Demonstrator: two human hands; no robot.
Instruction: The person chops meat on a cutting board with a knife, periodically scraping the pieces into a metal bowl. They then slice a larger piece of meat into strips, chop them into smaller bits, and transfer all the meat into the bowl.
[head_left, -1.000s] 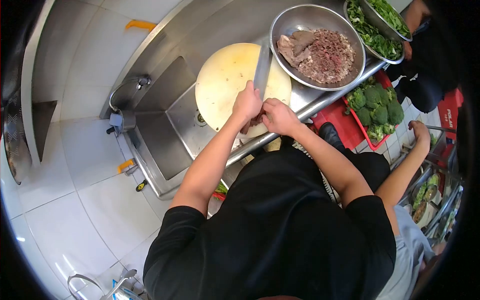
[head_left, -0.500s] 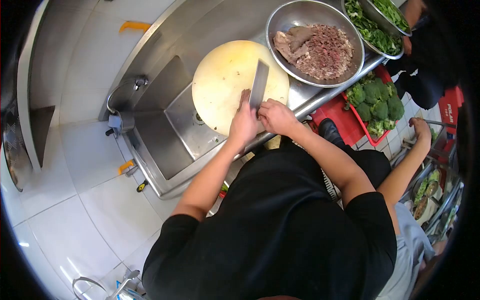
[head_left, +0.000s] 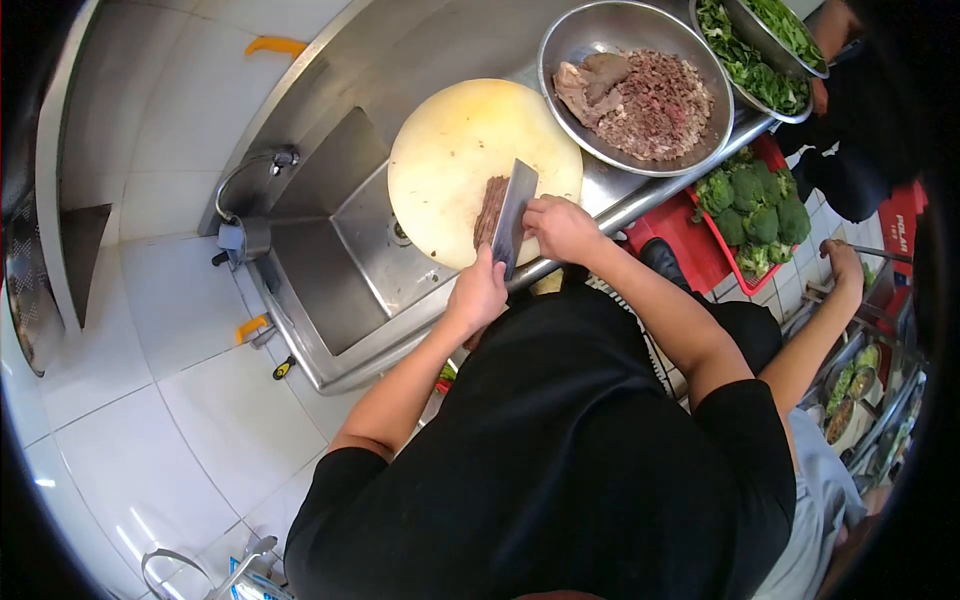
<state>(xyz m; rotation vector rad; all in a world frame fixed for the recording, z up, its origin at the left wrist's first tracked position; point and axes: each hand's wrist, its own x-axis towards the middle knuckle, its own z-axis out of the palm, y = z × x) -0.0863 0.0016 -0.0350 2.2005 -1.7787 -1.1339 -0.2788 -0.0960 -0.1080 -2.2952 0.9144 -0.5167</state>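
My left hand (head_left: 480,292) is closed at the lower end of the cleaver (head_left: 514,220); its handle is hidden in the grip. The blade points up the view, across the round cutting board (head_left: 438,160). Left of the blade, against it, lies a strip of brown meat (head_left: 491,208), its lower end just above my left hand. Close to the blade's right face, my right hand (head_left: 560,230) is curled with its fingers together; what lies under them is hidden. Small brown scraps dot the board.
A steel bowl (head_left: 560,135) of chopped meat and larger pieces is beside the board. A sink (head_left: 335,285) with a tap lies left. Bowls of leafy greens and a red crate (head_left: 745,277) of broccoli are right. A person's bare arm (head_left: 815,325) reaches in at right; another person stands upper right.
My left hand and the cleaver have moved down the view, toward my body. The meat strip, earlier mostly hidden by my left hand, is now exposed. My right hand stays at nearly the same place.
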